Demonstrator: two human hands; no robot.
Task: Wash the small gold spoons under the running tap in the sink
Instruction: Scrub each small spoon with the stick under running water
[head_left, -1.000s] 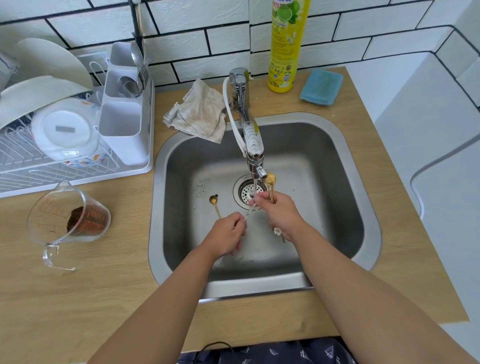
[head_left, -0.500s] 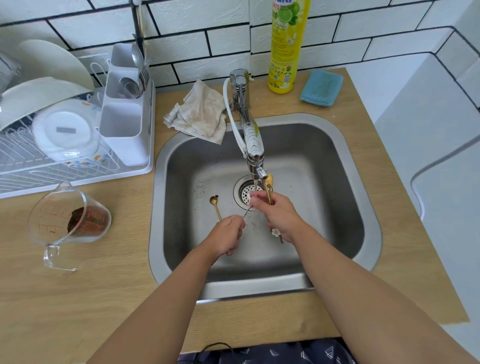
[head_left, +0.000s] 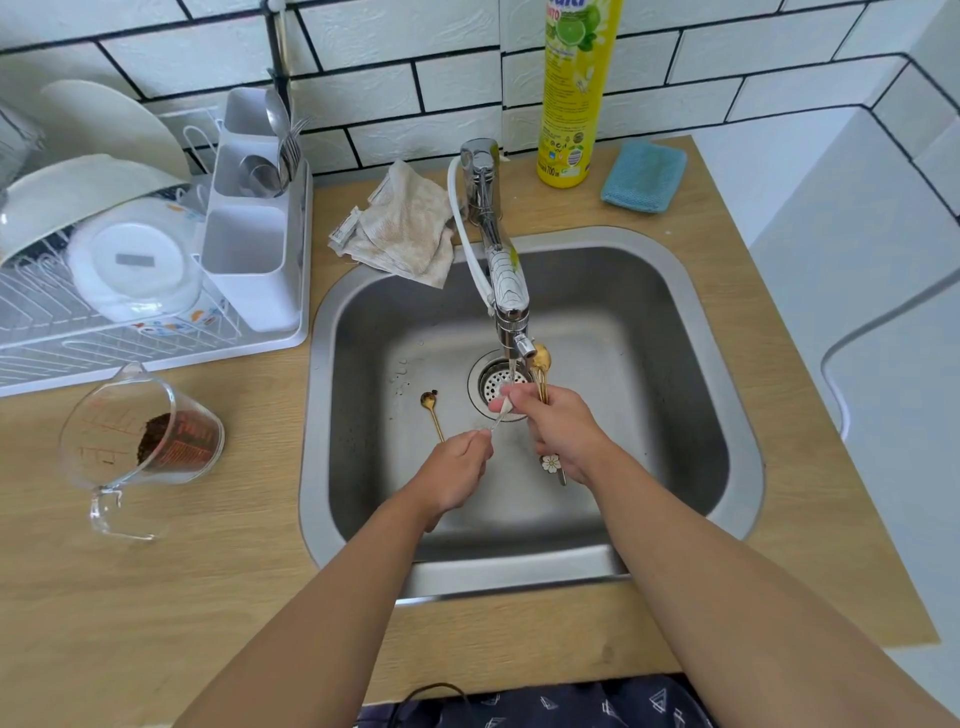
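Observation:
Water runs from the chrome tap (head_left: 506, 291) into the steel sink (head_left: 363, 322), above the drain (head_left: 488, 382). My right hand (head_left: 563, 434) grips a bunch of small gold spoons (head_left: 540, 364); their bowls stick up beside the spout and a flower-tipped handle shows below the palm. Its thumb and fingers also rub the bowl end of another spoon (head_left: 501, 413) under the stream. My left hand (head_left: 457, 470) pinches that spoon's handle. One more gold spoon (head_left: 432, 413) with dark grounds on its bowl lies on the sink floor, left of the drain.
A glass measuring jug (head_left: 140, 441) with brown grounds lies on the wooden counter at the left. Behind it stands a white dish rack (head_left: 156, 270) with plates and cutlery. A cloth (head_left: 402, 234), a yellow detergent bottle (head_left: 574, 93) and a blue sponge (head_left: 644, 176) sit behind the sink.
Both hands stayed under the tap with only small shifts; my right fingers worked along the spoon held between the hands. The loose spoon in the sink has not moved.

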